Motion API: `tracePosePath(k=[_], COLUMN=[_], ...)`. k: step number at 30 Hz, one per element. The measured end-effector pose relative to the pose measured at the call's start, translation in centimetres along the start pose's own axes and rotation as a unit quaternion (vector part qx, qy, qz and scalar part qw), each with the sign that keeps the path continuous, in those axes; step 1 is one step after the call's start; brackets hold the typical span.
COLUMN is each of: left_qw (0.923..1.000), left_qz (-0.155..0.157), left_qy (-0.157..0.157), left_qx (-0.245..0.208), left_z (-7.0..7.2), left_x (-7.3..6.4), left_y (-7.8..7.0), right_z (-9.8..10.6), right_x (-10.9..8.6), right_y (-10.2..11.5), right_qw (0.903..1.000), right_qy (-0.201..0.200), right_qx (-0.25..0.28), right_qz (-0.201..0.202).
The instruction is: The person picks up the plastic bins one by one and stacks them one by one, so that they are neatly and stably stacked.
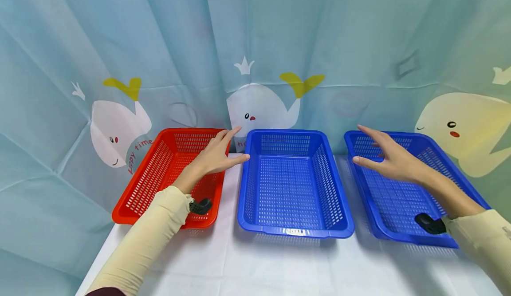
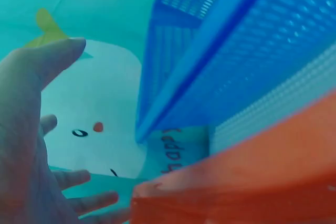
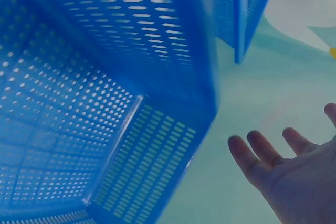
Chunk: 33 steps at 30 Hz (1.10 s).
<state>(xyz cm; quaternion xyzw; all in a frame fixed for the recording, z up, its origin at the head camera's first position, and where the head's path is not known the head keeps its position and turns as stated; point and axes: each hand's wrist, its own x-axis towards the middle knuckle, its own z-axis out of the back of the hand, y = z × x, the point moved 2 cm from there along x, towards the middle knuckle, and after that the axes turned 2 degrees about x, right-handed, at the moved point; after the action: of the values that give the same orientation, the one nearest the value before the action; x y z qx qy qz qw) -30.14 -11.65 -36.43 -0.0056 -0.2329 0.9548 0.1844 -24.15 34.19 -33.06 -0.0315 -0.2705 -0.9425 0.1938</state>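
My left hand hovers over the right side of the red basket, its fingers stretched toward the blue basket in the middle. Nothing lies in its grasp. Thumb and fingers of the left hand spread apart in the left wrist view. On the other side, my right hand is held above the right-hand blue basket, fingers extended and holding nothing. The right wrist view shows this hand with separated fingers beside the basket wall. All three baskets look bare inside.
The baskets stand in a row on a white-covered table. Behind them hangs a pale blue curtain printed with white whales. A dark wrist device sits on the left wrist, another device on the right.
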Motion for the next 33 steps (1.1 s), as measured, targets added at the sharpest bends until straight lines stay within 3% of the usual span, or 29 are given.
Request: tracePosePath(k=[8,15,17,23,29,33], left_qw=[0.9926,0.9787,0.9714,0.9381,0.92,0.8971], left_qz=[-0.034,-0.007,-0.002,0.018,0.05,0.073], left_qy=[0.007,0.036,0.051,0.105,0.16,0.188], left_qx=[-0.117,-0.202,-0.232,-0.33,-0.354,-0.393], left_z=[0.5,-0.1,-0.4,-1.5,-2.0,-2.2], left_x=[0.1,-0.1,-0.3,-0.3,-0.3,-0.2], left_y=[-1.4,-1.8,-1.8,-1.7,-1.1,-0.7], right_z=[-0.1,-0.3,-0.5,-1.5,-2.6,-3.3], right_x=[0.7,1.0,0.9,1.0,1.2,1.3], right_y=[0.9,1.5,1.6,1.7,1.6,1.5], right_qw=[0.9986,0.995,0.9935,0.9815,0.9682,0.9617], right_qy=[0.016,0.042,0.048,0.082,0.114,0.127], right_qx=[0.047,0.089,0.101,0.167,0.212,0.23], right_qz=[-0.016,-0.018,-0.021,-0.043,-0.069,-0.078])
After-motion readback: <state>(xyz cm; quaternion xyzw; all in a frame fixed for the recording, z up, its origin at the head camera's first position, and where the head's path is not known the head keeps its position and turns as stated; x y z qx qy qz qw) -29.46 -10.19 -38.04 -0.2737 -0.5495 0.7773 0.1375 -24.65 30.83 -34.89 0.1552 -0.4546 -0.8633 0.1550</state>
